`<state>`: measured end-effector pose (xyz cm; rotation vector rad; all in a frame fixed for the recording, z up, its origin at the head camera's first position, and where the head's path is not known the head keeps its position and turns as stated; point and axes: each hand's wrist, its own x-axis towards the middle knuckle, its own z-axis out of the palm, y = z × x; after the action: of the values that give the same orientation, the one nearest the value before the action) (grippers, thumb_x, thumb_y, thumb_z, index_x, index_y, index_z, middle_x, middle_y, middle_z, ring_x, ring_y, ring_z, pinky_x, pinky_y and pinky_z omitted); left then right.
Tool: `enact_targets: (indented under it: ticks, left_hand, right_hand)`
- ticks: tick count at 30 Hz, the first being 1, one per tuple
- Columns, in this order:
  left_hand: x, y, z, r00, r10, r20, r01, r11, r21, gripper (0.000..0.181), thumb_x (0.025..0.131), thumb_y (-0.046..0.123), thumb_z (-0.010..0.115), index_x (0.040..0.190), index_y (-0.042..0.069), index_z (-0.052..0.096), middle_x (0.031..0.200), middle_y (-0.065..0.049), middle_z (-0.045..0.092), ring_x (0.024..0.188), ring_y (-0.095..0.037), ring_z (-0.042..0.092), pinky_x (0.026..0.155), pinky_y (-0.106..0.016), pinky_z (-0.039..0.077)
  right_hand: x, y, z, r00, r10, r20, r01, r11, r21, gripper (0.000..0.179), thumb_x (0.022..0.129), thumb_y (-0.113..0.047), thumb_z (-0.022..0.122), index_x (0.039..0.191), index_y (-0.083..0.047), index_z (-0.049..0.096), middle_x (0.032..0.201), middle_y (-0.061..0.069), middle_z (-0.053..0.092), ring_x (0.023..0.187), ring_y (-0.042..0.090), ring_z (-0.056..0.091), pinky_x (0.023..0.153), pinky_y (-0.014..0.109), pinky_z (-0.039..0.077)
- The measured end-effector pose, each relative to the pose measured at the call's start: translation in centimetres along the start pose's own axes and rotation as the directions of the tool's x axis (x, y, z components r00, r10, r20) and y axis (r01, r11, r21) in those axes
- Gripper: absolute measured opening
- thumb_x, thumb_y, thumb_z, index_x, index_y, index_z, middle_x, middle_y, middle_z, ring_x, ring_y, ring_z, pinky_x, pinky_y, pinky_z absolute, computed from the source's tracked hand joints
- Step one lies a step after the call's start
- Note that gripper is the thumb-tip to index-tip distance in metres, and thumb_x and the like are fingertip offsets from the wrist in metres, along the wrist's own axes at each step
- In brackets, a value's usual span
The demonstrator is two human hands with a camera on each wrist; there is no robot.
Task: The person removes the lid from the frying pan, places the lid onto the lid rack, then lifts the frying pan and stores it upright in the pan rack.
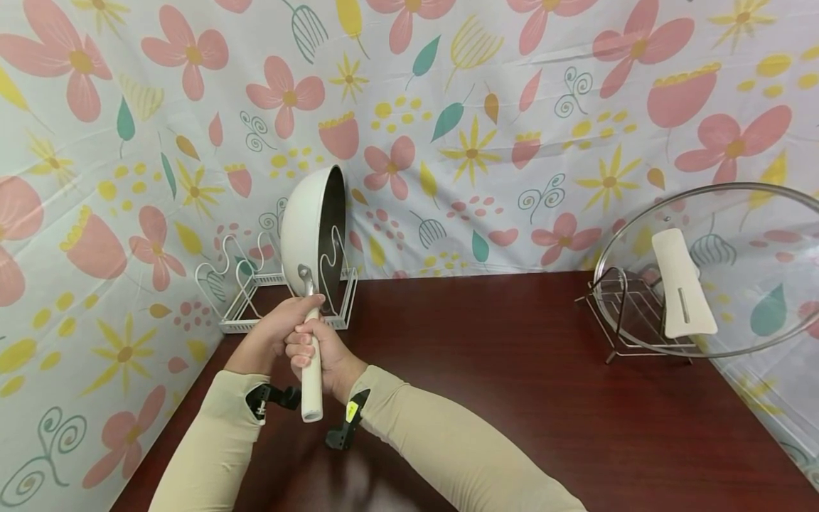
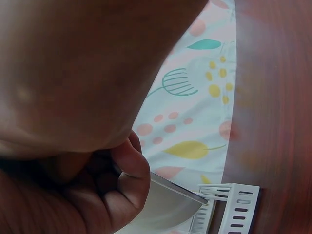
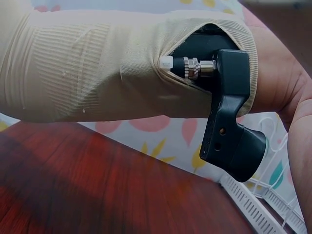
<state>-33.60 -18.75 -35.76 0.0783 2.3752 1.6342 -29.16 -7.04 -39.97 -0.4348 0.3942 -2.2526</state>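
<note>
A white pan (image 1: 303,220) with a dark inside stands on edge, upright between the wire dividers of a white rack (image 1: 239,326). Its cream handle (image 1: 312,395) points toward me. My left hand (image 1: 275,328) grips the handle near the pan, thumb along its top. Just below, my right hand (image 1: 329,359) wraps its fingers round the same handle. The left wrist view shows curled fingers (image 2: 131,183) with part of the pan (image 2: 163,207) beyond them. Whether the pan's rim bears on the rack's base is hard to tell.
At the right, a glass lid (image 1: 755,284) with a cream knob handle (image 1: 684,284) stands in a metal wire rack (image 1: 623,313). A dark red wooden table (image 1: 473,370) lies beneath everything. Flowered cloth (image 1: 473,128) hangs behind and at the left.
</note>
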Motion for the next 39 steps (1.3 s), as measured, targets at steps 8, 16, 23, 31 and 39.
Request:
enact_targets:
  ticks: [8,16,23,31,39]
  left_hand:
    - [0.2,-0.4,0.1,1.000,-0.003,-0.005,0.003,1.000,0.001,0.040,0.103,0.033,0.048,0.073,0.010,0.059,0.062,0.003,0.058,0.054,-0.010,0.052,0.051,-0.024,0.045]
    - [0.2,-0.6,0.3,1.000,-0.004,-0.003,0.004,1.000,0.015,0.039,0.103,0.034,0.047,0.076,0.008,0.059,0.064,0.002,0.058,0.055,-0.011,0.053,0.052,-0.024,0.045]
    - [0.3,-1.2,0.5,1.000,-0.013,0.003,0.013,1.000,-0.020,0.040,0.103,0.033,0.047,0.073,0.010,0.059,0.062,0.003,0.058,0.052,-0.009,0.051,0.050,-0.023,0.044]
    - [0.2,-1.7,0.6,0.999,-0.016,0.033,0.017,0.999,-0.042,0.043,0.103,0.034,0.046,0.069,0.013,0.059,0.062,0.004,0.057,0.054,-0.010,0.051,0.052,-0.023,0.044]
    - [0.3,-1.7,0.5,0.999,-0.011,0.042,0.013,0.999,-0.050,0.041,0.103,0.034,0.047,0.071,0.013,0.060,0.063,0.004,0.058,0.056,-0.010,0.052,0.054,-0.023,0.045]
  right_hand:
    - [-0.1,0.1,-0.3,1.000,-0.012,-0.015,0.012,1.000,-0.005,0.031,0.098,-0.012,0.030,0.071,-0.016,0.044,0.056,-0.009,0.043,0.042,0.001,0.045,0.041,0.013,0.037]
    - [-0.3,0.2,-0.4,0.999,-0.012,-0.037,0.011,1.000,-0.012,0.033,0.098,-0.013,0.030,0.069,-0.017,0.044,0.056,-0.010,0.042,0.042,0.000,0.045,0.041,0.012,0.036]
    - [-0.4,0.4,-0.6,0.998,-0.001,-0.060,0.001,1.000,-0.004,0.036,0.098,-0.014,0.029,0.065,-0.017,0.043,0.056,-0.011,0.041,0.041,0.000,0.045,0.042,0.010,0.033]
    - [-0.4,0.7,-1.0,0.998,0.009,-0.061,-0.008,1.000,0.008,0.036,0.097,-0.013,0.029,0.065,-0.017,0.043,0.056,-0.011,0.041,0.041,0.000,0.046,0.042,0.010,0.031]
    - [-0.3,0.7,-1.1,0.998,0.023,-0.050,-0.023,1.000,0.012,0.035,0.097,-0.015,0.029,0.066,-0.017,0.044,0.056,-0.010,0.042,0.041,0.001,0.047,0.043,0.010,0.032]
